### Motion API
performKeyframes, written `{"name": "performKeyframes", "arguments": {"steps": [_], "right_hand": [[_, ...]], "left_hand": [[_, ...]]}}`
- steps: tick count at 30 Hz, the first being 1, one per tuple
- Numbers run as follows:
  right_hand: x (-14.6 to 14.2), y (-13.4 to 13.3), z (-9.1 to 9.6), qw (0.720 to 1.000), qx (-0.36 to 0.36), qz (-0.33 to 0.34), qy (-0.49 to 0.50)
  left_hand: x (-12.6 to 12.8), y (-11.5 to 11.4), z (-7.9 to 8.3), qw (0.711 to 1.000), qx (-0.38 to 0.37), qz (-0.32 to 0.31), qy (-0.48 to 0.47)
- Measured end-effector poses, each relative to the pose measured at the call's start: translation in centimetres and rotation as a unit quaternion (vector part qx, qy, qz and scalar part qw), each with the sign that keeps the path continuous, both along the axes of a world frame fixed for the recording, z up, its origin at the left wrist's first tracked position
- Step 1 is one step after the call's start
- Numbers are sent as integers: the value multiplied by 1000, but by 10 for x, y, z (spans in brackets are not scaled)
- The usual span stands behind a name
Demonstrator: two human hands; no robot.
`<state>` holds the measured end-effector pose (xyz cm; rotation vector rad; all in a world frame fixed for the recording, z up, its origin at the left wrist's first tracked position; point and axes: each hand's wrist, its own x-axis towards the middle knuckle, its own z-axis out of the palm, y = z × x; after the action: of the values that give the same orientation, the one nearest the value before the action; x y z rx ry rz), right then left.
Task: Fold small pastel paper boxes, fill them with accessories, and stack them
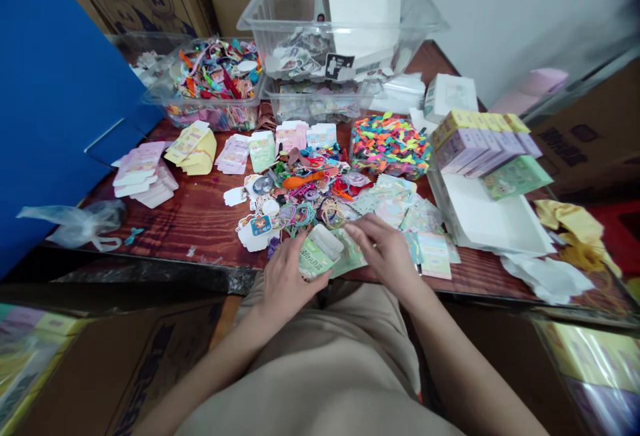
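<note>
My left hand (285, 279) is wrapped round a small green paper box (319, 254) with its top flap open, at the near edge of the wooden table (200, 213). My right hand (383, 249) lies just right of the box, fingers stretched toward it over flat green packets (350, 259). Right behind the box is a heap of coloured hair ties and stickers (305, 189). A pile of printed cards (395, 199) lies beyond my right hand.
Flat folded boxes in pink (143, 173), yellow (195, 149) and green (263, 149) lie in stacks at left. Clear bins (340, 36) stand at the back. A white tray (490, 219) holds finished boxes (480, 139) at right. A blue board (55, 89) leans at left.
</note>
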<state>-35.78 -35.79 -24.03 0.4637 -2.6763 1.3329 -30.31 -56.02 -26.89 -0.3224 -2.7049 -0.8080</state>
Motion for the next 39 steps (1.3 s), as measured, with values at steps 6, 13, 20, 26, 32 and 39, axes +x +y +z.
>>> {"name": "performKeyframes", "arguments": {"steps": [6,13,20,26,32,39], "right_hand": [[-72,-1,-21,964,250,-92,7],[-82,-5,-25,928,364,-81,3],[-38,8,10,996,53,66,-18],[-10,-18,27,973,161,161,-32],[-6,-27,35,975,147,168,20],[-77,11,34,995,70,38,66]], "left_hand": [[-1,-1,-1,1000,5,9,-24],[-2,-7,-1,999,-17,26,-28],[-11,-8,-1,999,-35,25,-13],[-11,2,0,1000,-1,0,13],[-12,4,2,993,117,32,-10],[-17,1,2,989,143,38,-8]]}}
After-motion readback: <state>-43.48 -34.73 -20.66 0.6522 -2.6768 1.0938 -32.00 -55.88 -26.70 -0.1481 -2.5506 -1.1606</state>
